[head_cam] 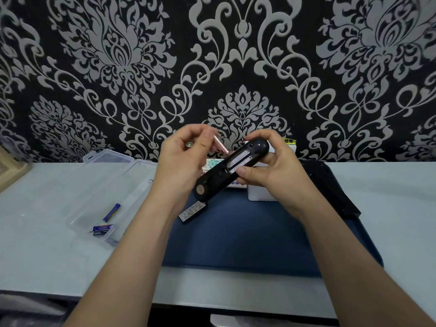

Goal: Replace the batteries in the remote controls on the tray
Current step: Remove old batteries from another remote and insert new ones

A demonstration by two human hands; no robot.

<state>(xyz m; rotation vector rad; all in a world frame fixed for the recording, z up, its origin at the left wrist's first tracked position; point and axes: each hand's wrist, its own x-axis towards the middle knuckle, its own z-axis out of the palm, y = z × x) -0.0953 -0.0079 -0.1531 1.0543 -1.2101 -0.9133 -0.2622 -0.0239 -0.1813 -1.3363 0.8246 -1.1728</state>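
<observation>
My right hand [271, 168] grips a black remote [226, 171] above the dark blue tray [247, 232], back side up, with its battery compartment open. My left hand [181, 161] pinches a pink battery [220, 143] just above the remote's far end; a second battery's metal end [189, 144] shows between its fingers. The remote's loose battery cover [192, 211] lies on the tray's left part. Behind the hands a white remote with coloured buttons [212, 164] and a white remote [262, 192] lie on the tray, partly hidden.
A clear plastic box [106, 185] lies open on the white table at left, with several blue batteries [103, 228] in it. A black object [335, 187] rests on the tray's right side. A patterned wall stands right behind the table. A wooden frame [9, 168] is at far left.
</observation>
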